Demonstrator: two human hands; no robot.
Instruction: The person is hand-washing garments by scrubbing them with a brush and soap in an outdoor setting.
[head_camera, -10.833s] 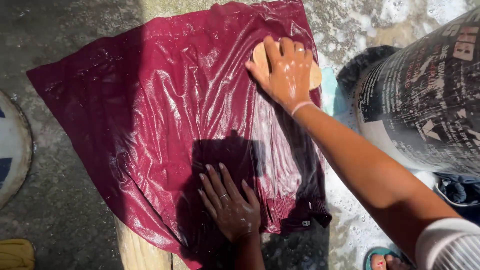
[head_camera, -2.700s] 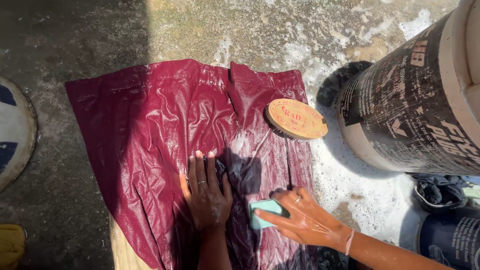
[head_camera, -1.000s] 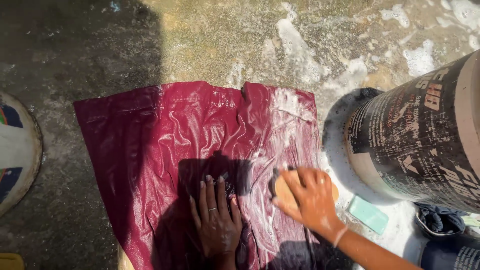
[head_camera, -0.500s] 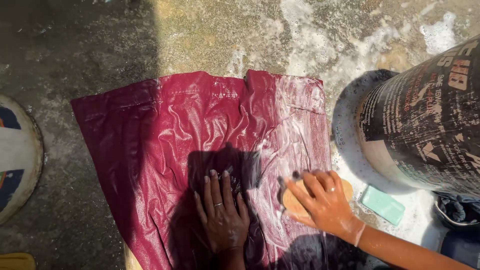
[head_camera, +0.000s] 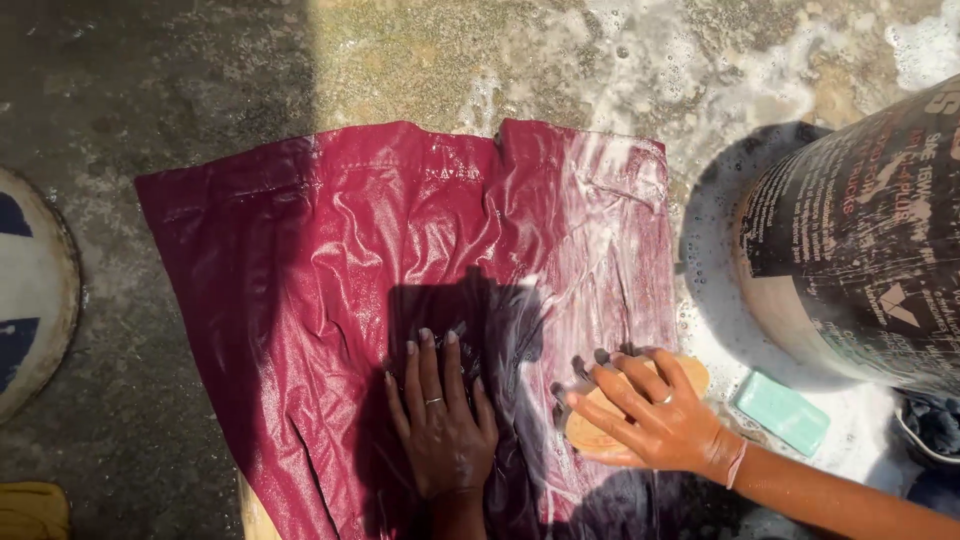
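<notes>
A wet maroon cloth (head_camera: 400, 250) lies spread flat on the concrete ground. My left hand (head_camera: 440, 420) presses palm-down on its lower middle, fingers apart, a ring on one finger. My right hand (head_camera: 655, 415) grips an oval wooden scrubbing brush (head_camera: 590, 435) on the cloth's soapy right edge. A pale green bar of soap (head_camera: 782, 412) lies on the wet ground just right of that hand.
A large dark printed bucket (head_camera: 860, 240) stands at the right with suds around its base. A round blue and white object (head_camera: 30, 300) sits at the left edge. Dark cloth (head_camera: 935, 425) lies at the lower right, and a yellow thing (head_camera: 30, 510) at the bottom-left corner.
My right hand put down the green soap beside the bucket, took up the wooden brush and has scrubbed down along the cloth's right side. The left hand stays pressed on the cloth.
</notes>
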